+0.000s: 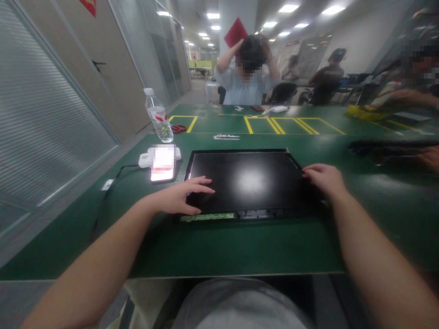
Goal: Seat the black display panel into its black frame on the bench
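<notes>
A black display panel [222, 176] lies flat on the green table, its glossy face up with a bright reflection in the middle. Along its near edge a strip of green circuit board [207, 217] shows. My left hand [183, 195] rests over the panel's left side, fingers spread across the surface. At the right edge, my right hand [324, 179] has its thumb and fingertips pinched together against the frame. Whether those fingers grip the rim or something small on it is hard to make out.
Left of the panel are a lit phone [162, 171], a water bottle [159, 116] and red-handled scissors [179, 129]. Small white pieces [226, 136] lie beyond the panel. Yellow tape outlines [274, 125] mark the table [219, 251]. A person [248, 87] sits opposite; another works at right.
</notes>
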The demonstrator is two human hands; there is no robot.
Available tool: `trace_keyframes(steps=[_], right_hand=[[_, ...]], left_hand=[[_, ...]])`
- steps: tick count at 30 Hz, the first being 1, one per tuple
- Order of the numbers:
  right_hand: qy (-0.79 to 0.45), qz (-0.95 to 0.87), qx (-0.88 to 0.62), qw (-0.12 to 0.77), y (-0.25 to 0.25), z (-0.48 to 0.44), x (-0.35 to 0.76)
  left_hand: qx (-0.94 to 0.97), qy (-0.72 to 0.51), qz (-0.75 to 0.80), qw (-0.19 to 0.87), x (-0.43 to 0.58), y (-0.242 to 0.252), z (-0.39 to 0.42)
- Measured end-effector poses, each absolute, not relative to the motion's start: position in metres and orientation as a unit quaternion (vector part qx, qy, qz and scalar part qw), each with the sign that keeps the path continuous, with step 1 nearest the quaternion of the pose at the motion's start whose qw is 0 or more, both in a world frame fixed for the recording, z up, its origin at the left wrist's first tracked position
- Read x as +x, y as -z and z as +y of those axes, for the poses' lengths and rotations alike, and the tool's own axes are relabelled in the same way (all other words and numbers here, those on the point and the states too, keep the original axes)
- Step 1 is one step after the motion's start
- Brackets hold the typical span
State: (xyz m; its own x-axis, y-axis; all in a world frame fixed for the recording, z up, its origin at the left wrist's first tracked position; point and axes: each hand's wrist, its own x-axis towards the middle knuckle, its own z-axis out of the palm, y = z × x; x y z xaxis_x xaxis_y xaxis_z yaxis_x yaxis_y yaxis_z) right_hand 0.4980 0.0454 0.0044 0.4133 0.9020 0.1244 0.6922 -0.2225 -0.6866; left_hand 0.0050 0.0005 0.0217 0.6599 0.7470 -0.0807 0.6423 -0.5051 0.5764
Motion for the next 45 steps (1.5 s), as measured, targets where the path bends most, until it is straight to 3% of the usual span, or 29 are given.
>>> trace_keyframes(steps=[30,35,39,45], right_hand=[[-0.153,-0.516,-0.774,0.332,-0.005,0.045,0.498],[-0.168,-0.495,-0.770,0.365,-0.008,0.042,0.493],[-0.154,-0.492,-0.768,0.379,-0.009,0.043,0.493],[-0.111,-0.484,-0.781,0.378,-0.001,0.048,0.502]], left_hand=[[0.890,-0.117,0.346,0.272,0.004,-0.013,0.008],[0.862,-0.173,0.407,0.249,0.007,-0.014,0.008],[0.817,-0.220,0.504,0.173,0.008,-0.005,0.013],[0.760,-0.173,0.617,0.108,0.006,0.011,0.022]])
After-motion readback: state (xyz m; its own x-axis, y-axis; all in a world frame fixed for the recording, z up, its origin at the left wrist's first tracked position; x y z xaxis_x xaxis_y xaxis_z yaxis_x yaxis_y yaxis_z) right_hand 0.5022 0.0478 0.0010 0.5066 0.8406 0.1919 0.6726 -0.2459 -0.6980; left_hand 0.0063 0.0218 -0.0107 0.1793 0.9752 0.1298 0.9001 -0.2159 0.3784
